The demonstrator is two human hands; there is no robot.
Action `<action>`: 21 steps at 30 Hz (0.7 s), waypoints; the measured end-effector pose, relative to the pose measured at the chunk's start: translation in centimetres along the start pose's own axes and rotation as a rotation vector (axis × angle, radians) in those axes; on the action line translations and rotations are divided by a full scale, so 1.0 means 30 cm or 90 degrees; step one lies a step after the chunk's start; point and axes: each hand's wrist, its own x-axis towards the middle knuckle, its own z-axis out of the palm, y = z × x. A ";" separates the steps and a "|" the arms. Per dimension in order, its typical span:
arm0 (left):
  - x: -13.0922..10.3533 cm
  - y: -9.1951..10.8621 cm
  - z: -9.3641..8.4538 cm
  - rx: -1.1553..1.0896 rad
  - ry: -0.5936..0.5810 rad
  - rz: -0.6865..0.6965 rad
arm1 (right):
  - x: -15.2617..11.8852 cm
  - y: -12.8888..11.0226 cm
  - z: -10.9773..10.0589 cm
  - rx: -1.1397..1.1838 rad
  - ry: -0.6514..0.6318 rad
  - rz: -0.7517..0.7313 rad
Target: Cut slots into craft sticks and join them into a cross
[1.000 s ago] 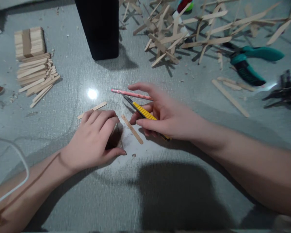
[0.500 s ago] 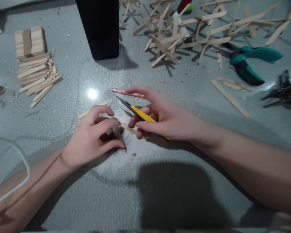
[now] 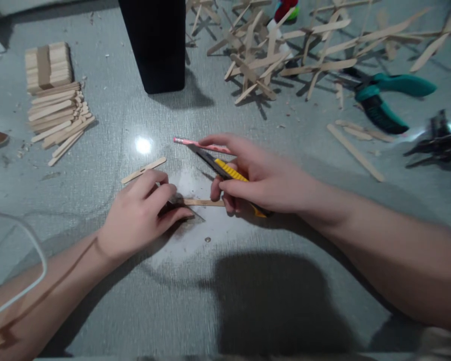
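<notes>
A yellow and black utility knife point(image 3: 231, 170) lies in my right hand point(image 3: 255, 185), its blade pointing up and left. A pink pencil point(image 3: 210, 147) passes under my right index finger; I cannot tell whether it is held. My left hand point(image 3: 143, 205) is closed, thumb and fingers around a thin grey pointed piece point(image 3: 198, 216), mostly hidden. A wooden craft stick point(image 3: 203, 202) runs level from beneath the left fingers to the right fingertips. Just above the left knuckles lies another craft stick point(image 3: 145, 169) with a dark mark in its middle.
A banded bundle of craft sticks point(image 3: 56, 67) and a loose pile point(image 3: 58, 115) lie at left. A black container point(image 3: 154, 50) stands at the back. Glued stick frames point(image 3: 255, 70), teal-handled pliers point(image 3: 383, 100) and dark tools point(image 3: 436, 140) fill the right. A white cable point(image 3: 37, 245) crosses at left.
The craft stick between my hands has turned from slanted to level. My right hand and the knife have shifted slightly right. The left fingers have drawn in and cover more of the grey piece.
</notes>
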 end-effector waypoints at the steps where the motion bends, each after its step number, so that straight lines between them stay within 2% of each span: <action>1: 0.000 -0.001 0.002 0.013 -0.001 -0.005 | 0.001 0.003 0.001 -0.005 -0.004 0.001; 6: 0.010 0.000 -0.004 0.021 -0.037 -0.013 | 0.003 0.019 0.004 -0.007 -0.009 0.007; 11: 0.022 -0.002 -0.016 -0.051 -0.048 0.000 | 0.000 0.035 -0.002 0.004 -0.020 -0.006; 16: 0.028 -0.007 -0.012 -0.096 -0.051 0.096 | 0.000 0.044 -0.006 0.001 -0.026 0.000; 21: 0.024 -0.006 -0.007 -0.049 -0.028 0.131 | 0.001 0.040 -0.007 -0.024 -0.020 -0.023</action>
